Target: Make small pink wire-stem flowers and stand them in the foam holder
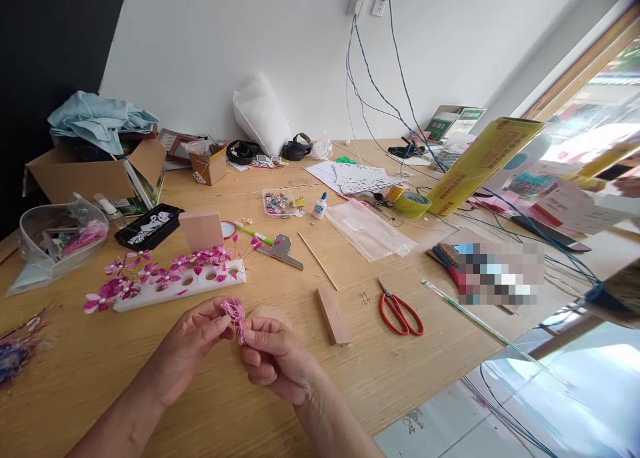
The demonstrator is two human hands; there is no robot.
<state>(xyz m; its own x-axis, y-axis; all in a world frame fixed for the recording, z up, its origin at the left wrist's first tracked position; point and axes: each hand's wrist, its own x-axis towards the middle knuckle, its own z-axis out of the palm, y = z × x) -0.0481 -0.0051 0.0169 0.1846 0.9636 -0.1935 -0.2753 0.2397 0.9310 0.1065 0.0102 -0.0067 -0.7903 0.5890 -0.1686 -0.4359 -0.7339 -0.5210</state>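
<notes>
A small bundle of pink cord (pixel 234 311) is held up between my two hands, over the front of the wooden table. My left hand (pixel 203 331) pinches its left side between thumb and fingers. On the lower right end, the thumb and curled fingers of my right hand (pixel 273 351) are closed. Just beyond my hands lies a white foam block (pixel 180 288) with round holes, and magenta flowers (pixel 145 271) with pale centres rest along it. A round wooden disc (pixel 270 315) is partly covered by my right hand.
To the right lie a wooden block (pixel 333 317), red-handled scissors (pixel 400 311) and a thin stick (pixel 318 261). Farther back are a metal clip (pixel 283 250), a glue bottle (pixel 320 206), a bead box (pixel 279 203) and a plastic bag (pixel 370 228). A yellow roll (pixel 485 165) stands at right.
</notes>
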